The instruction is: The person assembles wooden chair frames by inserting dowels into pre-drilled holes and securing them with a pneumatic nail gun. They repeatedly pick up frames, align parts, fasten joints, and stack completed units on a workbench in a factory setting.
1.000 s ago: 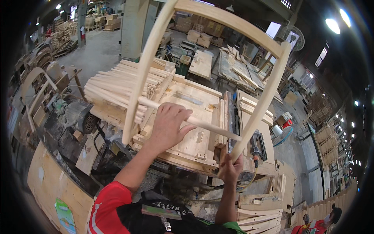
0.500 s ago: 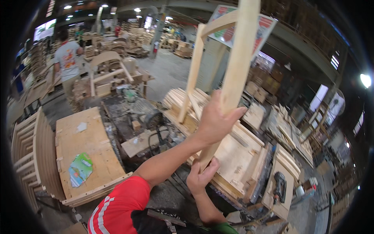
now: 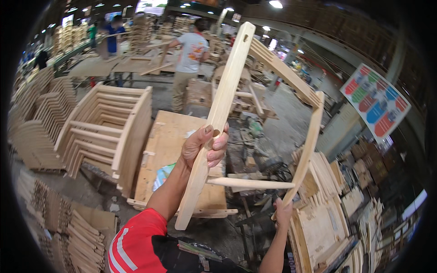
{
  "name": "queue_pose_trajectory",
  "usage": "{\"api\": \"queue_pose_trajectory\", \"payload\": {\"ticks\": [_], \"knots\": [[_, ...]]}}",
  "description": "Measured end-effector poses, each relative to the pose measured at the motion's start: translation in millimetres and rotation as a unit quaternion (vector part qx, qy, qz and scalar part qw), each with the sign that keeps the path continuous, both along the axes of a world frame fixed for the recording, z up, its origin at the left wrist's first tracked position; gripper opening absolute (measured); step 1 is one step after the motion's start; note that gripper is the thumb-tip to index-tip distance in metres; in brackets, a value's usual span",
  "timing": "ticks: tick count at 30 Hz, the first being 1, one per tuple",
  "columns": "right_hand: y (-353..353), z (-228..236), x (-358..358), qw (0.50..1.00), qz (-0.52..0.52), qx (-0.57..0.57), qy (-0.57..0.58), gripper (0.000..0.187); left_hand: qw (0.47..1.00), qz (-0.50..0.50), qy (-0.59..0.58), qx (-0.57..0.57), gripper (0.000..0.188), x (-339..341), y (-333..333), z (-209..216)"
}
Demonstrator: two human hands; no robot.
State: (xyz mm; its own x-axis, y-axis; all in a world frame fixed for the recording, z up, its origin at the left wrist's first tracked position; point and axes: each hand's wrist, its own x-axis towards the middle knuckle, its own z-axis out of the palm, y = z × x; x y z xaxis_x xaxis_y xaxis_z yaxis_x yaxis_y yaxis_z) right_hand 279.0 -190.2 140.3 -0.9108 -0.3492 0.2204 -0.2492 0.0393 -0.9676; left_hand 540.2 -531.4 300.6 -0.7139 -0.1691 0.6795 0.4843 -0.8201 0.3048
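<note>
I hold up a pale wooden chair frame (image 3: 230,82). Two long legs are joined by a broad rail at the top and a thin round stretcher (image 3: 250,183) lower down. My left hand (image 3: 207,144) is wrapped round the middle of the nearer leg, just by a round hole in it. Near its lower end, the other leg (image 3: 307,150) is gripped by my right hand (image 3: 282,213). The frame is tilted and hangs in the air, over a plywood-topped bench (image 3: 170,129) and a dusty machine.
Stacked curved chair frames (image 3: 107,132) stand at the left, with piles of wooden parts (image 3: 84,232) below them. A person in a grey shirt (image 3: 191,52) stands beyond the bench. At the right are a wooden jig table (image 3: 321,232) and a colourful sign (image 3: 375,101) by a pillar.
My view has turned left. The chair frame has swung from nearly upright and edge-on to broadside. My hands have moved apart, the left on one leg, the right on the other.
</note>
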Motion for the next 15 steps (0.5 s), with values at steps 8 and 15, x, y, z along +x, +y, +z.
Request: {"api": "queue_pose_trajectory", "payload": {"ticks": [8, 15], "knots": [[-75.2, -16.1, 59.7, 0.979, 0.147, -0.053, -0.133, 0.024, 0.998, 0.069, -0.004, -0.015, 0.049, 96.1, -70.6, -22.1], [-115.3, -28.1, 66.8, 0.966, 0.212, -0.057, -0.14, 0.021, 0.957, 0.254, -0.141, -0.015, 0.064, 142.1, -95.6, -33.7]]}}
